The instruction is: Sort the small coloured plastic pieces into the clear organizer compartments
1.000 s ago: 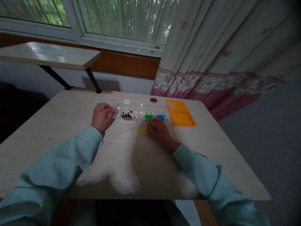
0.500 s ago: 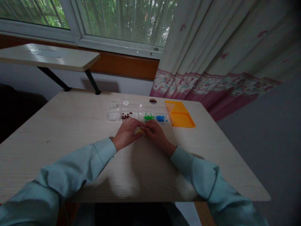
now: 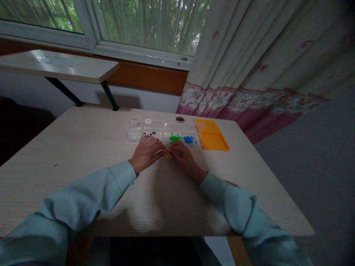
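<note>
My left hand [image 3: 149, 152] and my right hand [image 3: 183, 156] meet over the table, fingertips almost touching. Both hands are closed, thumbs and fingers brought together; whatever they pinch is too small to name. Just under the fingertips shows a little cluster of small yellow pieces [image 3: 167, 156], partly covered by the fingers. Behind the hands lies a clear plastic compartment tray [image 3: 155, 125]. Its front compartments hold dark brown pieces [image 3: 154, 133], partly hidden by my left hand, a heap of green pieces [image 3: 175, 137] and a heap of blue pieces [image 3: 189, 139].
An orange tray or lid [image 3: 215, 137] lies at the right end of the clear tray. A round cable hole [image 3: 180, 119] is near the back edge of the wooden table [image 3: 91, 147]. At back left stands a raised shelf [image 3: 83, 72] on black legs; a curtain [image 3: 235, 74] hangs behind.
My left hand has shifted slightly left, and its fingers are straighter. More of the yellow pieces show between the hands. My right hand has hardly moved.
</note>
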Tool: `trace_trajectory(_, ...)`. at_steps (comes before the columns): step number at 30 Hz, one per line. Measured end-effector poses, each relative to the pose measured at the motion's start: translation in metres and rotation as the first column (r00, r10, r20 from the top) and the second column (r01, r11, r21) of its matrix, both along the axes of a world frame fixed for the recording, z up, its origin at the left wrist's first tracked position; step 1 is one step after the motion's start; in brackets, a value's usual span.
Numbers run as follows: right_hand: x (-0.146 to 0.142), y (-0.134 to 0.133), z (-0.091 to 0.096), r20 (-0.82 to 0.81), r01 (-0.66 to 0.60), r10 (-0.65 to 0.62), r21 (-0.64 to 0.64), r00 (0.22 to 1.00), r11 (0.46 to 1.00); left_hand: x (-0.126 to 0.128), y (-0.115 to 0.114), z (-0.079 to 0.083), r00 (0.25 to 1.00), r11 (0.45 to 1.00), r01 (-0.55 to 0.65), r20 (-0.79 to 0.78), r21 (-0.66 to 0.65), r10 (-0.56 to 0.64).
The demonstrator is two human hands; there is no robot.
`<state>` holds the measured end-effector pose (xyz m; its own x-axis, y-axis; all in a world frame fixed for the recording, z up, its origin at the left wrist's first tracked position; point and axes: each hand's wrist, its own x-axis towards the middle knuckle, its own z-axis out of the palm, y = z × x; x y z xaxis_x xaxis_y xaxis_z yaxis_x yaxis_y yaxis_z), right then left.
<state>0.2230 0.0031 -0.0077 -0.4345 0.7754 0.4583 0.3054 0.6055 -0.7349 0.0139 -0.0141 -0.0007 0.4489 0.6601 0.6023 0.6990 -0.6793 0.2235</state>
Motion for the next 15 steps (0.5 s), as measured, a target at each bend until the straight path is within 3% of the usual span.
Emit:
trace_trajectory(8,0.004,0.0,-0.005,0.11,0.024,-0.038,0.129,0.993,0.991,-0.017,0.006,0.003,0.998,0.997,-0.042,-0.037,0.059,0.044)
trace_trajectory(11,0.013,0.002,-0.007,0.205,0.026,-0.073,0.223,0.976,0.975,-0.042,0.015,0.005,0.983,0.981,-0.185,0.006,0.062,0.185)
trace_trajectory(15,0.025,0.007,-0.005,0.308,-0.102,0.005,0.298,0.951,0.949,-0.078,0.029,0.002,0.917,0.914,-0.396,0.08,0.086,0.39)
